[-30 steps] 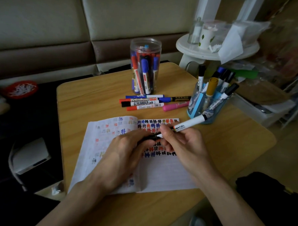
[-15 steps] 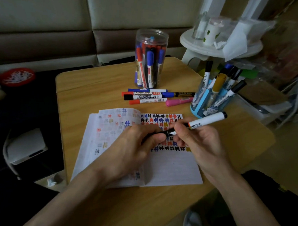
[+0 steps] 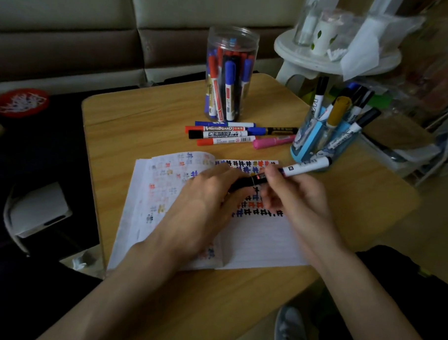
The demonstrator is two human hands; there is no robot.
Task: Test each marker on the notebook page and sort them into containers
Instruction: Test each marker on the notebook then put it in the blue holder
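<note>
Holding one marker [image 3: 305, 166] between 2 hands just above the upper part of the notebook [image 3: 261, 241], the person seems to be at the cap, though it is not clear whether it is going on or coming off. The left hand [image 3: 206, 202] curls its fingers round the marker's dark end [image 3: 245, 182], while the right hand [image 3: 293, 196] pinches the white barrel, whose tail points away past the notebook's far right corner. To do this well, the 2 hands should stay in line along the marker's axis and move straight, with no bending at the joint, since a crooked pull or push could flick ink onto the rows of test marks already filling the top of the right page. The blank lines lower on that page look like the best place for a fresh mark. It helps to keep the left forearm resting over the left page so the notebook stays flat on the table [image 3: 143, 120]. Beyond the notebook's far edge lie the loose markers [image 3: 224, 135], with the clear jar [image 3: 231, 75] behind them and the blue holder [image 3: 319, 145] off the far right corner. Which of these 2 containers takes this marker cannot be judged yet.
</note>
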